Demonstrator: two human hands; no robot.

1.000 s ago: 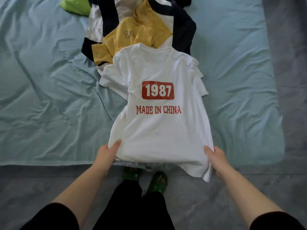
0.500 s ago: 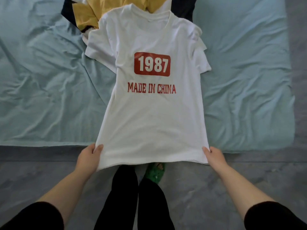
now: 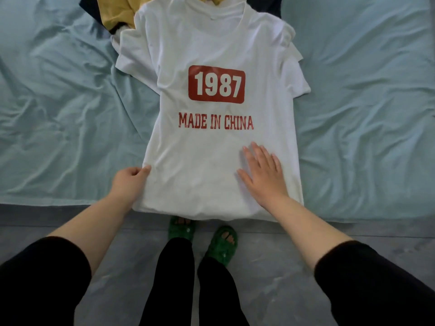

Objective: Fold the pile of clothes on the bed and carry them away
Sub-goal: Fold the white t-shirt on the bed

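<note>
White T-shirt (image 3: 207, 165), red "1987 MADE IN CHINA" print up, lies flat at frame centre on the teal bed sheet (image 3: 58, 114), its hem at the sheet's near edge. My left hand (image 3: 128, 182) pinches the shirt's lower left side edge, fingers curled on the cloth. My right hand (image 3: 263, 175) rests flat on the lower right of the shirt, fingers straight and spread. The hands are apart. A yellow garment (image 3: 115, 10) lies partly under the collar, upper left.
</note>
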